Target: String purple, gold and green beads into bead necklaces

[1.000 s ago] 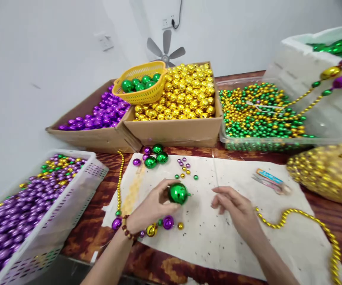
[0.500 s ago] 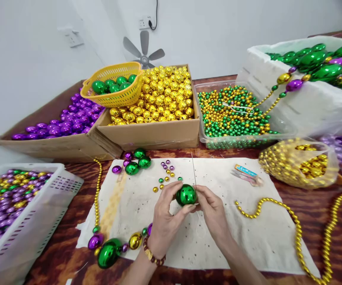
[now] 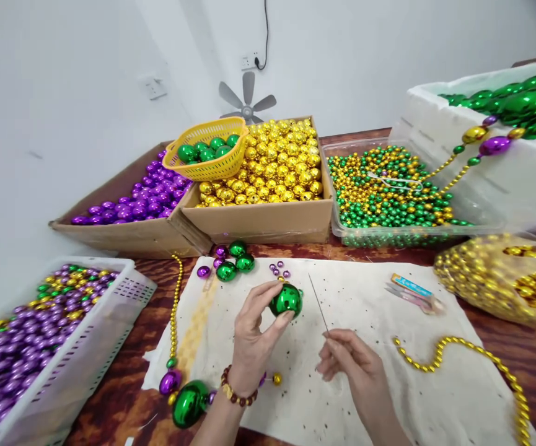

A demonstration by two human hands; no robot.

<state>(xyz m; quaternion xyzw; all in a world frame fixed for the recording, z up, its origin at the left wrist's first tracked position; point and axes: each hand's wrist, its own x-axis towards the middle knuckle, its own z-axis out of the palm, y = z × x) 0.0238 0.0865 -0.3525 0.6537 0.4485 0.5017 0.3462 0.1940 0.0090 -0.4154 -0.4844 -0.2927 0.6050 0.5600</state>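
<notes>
My left hand (image 3: 251,337), a beaded bracelet at its wrist, pinches a large shiny green bead (image 3: 287,301) between thumb and fingers above the white cloth (image 3: 416,384). Apart from the bead, to its right, my right hand (image 3: 354,365) is closed on the lower end of a long thin needle (image 3: 318,301) that points up and left. Under my left wrist runs a strand of beads, with a large green bead (image 3: 190,404) and a small gold bead (image 3: 277,378) showing on either side. Small purple beads (image 3: 279,271) lie just beyond the held bead.
Loose green beads (image 3: 226,271) rest at the cloth's far left. Snips (image 3: 409,297) lie on the right near a gold bead chain (image 3: 463,341). Behind stand a box of gold beads (image 3: 256,224), a yellow basket (image 3: 202,172) and a clear bin (image 3: 388,232). A white basket (image 3: 109,322) is left.
My right hand has drawn away from the green bead, down and right, with the needle now clear of it and tilted. The camera view has shifted left and up.
</notes>
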